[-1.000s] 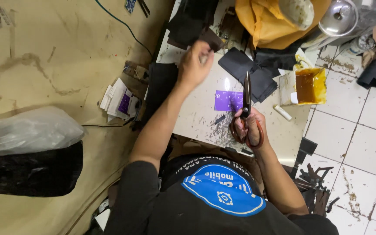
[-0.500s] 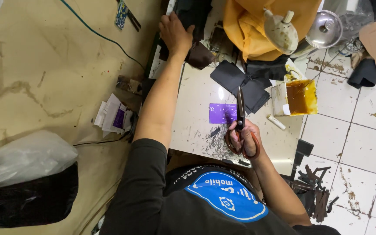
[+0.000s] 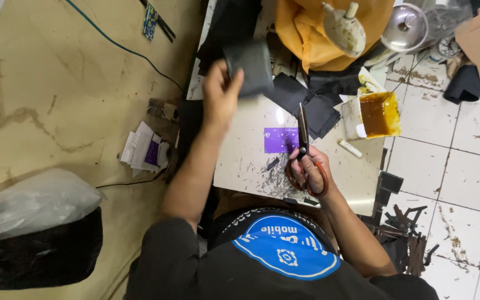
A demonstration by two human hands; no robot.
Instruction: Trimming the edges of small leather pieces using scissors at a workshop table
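Dark leather piece point(image 3: 249, 68) is now up off the pile, pinched between the thumb and fingers of my left hand point(image 3: 220, 91) and held above the far left corner of the small white table point(image 3: 245, 161). Half a second ago that hand was stretched farther out into the black stack point(image 3: 226, 28); it has come back with one piece, so I judge a fresh blank is on its way toward the blades. My right hand point(image 3: 306, 166) stays curled through the orange loops of the scissors point(image 3: 303, 145), blades shut and pointing away from me, resting over the purple card point(image 3: 280, 139). Dark trimmings point(image 3: 270, 180) litter the near edge. Farther right sits an open carton of amber glue point(image 3: 378, 114), with more black pieces point(image 3: 306, 100) between it and the card.
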